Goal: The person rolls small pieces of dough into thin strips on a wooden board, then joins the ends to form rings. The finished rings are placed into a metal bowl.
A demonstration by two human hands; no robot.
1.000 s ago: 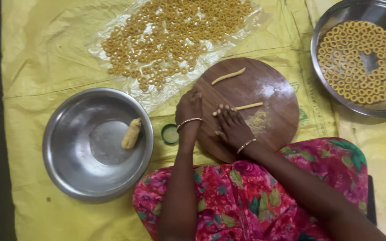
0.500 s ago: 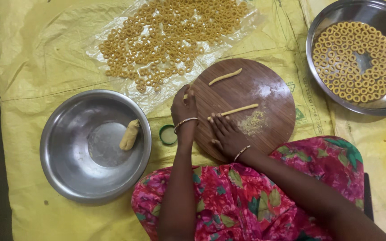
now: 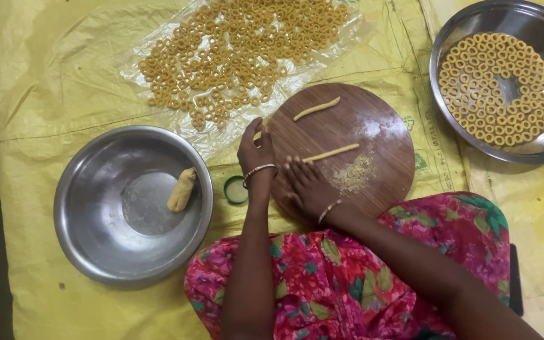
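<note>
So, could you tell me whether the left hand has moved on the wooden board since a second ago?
Yes. The left hand has slid off the round wooden board toward its left edge, nearer the plastic sheet of dough rings.

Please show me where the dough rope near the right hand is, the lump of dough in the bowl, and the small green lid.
dough rope (image 3: 331, 153), head view, middle of the strip.
lump of dough (image 3: 181, 190), head view, centre of the lump.
small green lid (image 3: 235, 189), head view, its centre.

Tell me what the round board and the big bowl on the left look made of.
Round board: looks like wood, matte brown with visible grain, dusted with flour. Left bowl: apparently steel, a shiny grey surface with reflections, holding a lump of dough.
</note>
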